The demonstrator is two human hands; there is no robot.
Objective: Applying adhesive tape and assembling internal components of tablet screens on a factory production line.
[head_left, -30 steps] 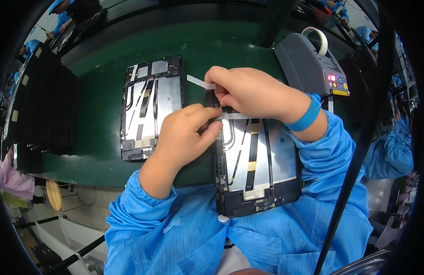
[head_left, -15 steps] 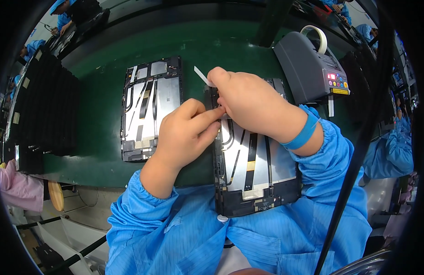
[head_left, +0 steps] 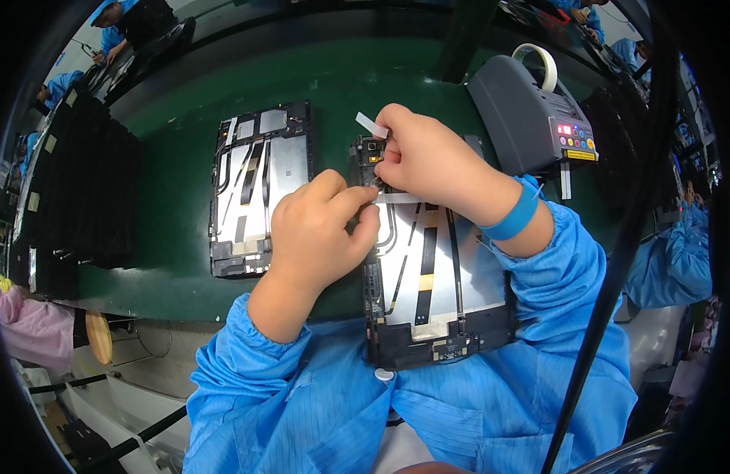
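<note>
The right hand (head_left: 416, 158) has slid further up the open black tablet chassis with silver shielding (head_left: 428, 268), pinching a small white tape strip (head_left: 371, 124) at its top edge. The left hand (head_left: 321, 229) presses its fingertips there too, gripping nothing. A second open chassis (head_left: 258, 189) lies just left on the green bench (head_left: 175, 158); a grey tape dispenser (head_left: 531, 110) sits right.

Two opened tablet frames are being counted on the green mat: one under the hands (head_left: 436, 276), one lying to the left (head_left: 258, 186). Two bare hands are being counted, left (head_left: 321, 233) and right (head_left: 428, 162). One white tape strip (head_left: 371, 124) is being noted at the right fingertips. One grey tape dispenser (head_left: 531, 110) and one blue wristband (head_left: 515, 221) are being recorded.
</note>
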